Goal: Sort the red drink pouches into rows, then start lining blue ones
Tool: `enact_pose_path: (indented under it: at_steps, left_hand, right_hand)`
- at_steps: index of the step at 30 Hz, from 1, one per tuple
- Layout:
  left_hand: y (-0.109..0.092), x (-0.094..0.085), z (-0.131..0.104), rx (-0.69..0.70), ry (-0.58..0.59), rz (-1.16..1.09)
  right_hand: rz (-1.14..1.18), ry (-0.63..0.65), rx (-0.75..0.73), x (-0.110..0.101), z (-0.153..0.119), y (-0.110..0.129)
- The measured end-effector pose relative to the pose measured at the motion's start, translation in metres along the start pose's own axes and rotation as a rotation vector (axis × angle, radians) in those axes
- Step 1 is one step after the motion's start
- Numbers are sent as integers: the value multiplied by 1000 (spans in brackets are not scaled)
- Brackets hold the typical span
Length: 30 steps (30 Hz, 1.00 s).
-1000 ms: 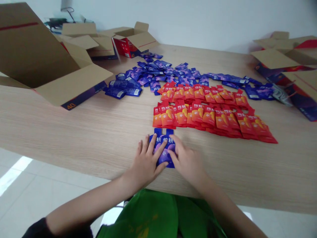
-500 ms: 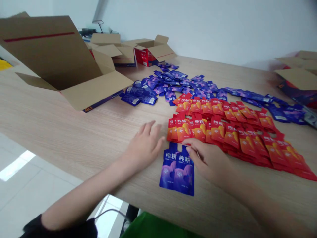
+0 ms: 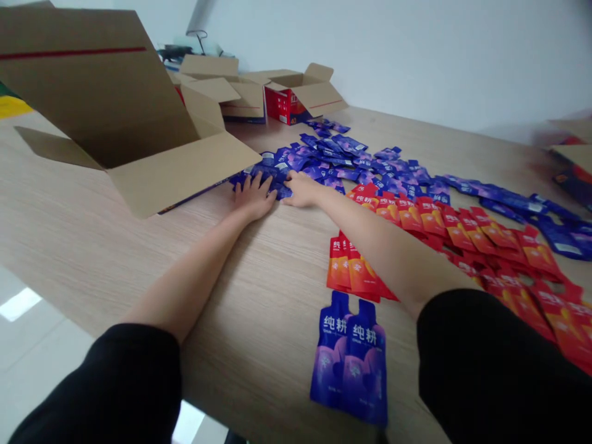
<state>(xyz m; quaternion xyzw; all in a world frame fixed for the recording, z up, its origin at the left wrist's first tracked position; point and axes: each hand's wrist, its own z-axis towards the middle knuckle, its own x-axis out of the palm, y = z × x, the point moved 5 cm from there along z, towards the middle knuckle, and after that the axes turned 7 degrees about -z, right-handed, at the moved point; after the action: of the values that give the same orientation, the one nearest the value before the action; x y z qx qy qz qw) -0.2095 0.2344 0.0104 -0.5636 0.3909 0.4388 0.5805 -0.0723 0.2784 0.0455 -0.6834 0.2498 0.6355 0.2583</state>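
My left hand lies with fingers spread on blue-purple drink pouches at the near left end of a loose heap. Beside it, my right hand reaches in from the right and touches the same pouches; its thumb and forefinger are apart, and its other fingers are partly hidden. Two overlapping purple pouches lie face up, spouts pointing away, near the front of the table. Behind them are rows of red-orange pouches, partly covered by my right forearm.
A large open carton stands at left, its flap close to my left hand. More open cartons and a red-sided box are at the back. Another carton is at the right edge. The purple heap stretches rightward.
Both hands have moved forward and left, from beside the two front purple pouches to the heap. My right hand has let go of the front pair. The view has shifted slightly.
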Motion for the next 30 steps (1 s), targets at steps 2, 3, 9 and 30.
enact_pose_path:
  at_steps: [2,3,9,30]
  left_hand:
    - [-2,1,-7,2,20,24]
    - [-5,1,-13,11,34,36]
    - [-31,0,-68,99,105,62]
    - [-59,-15,-146,218,-84,-9]
  right_hand:
    - [-74,-23,-20,5,-6,11]
    - [-97,-32,-26,5,-11,16]
    - [-213,2,-103,0,-58,55]
    - [422,-395,522,-58,-314,41]
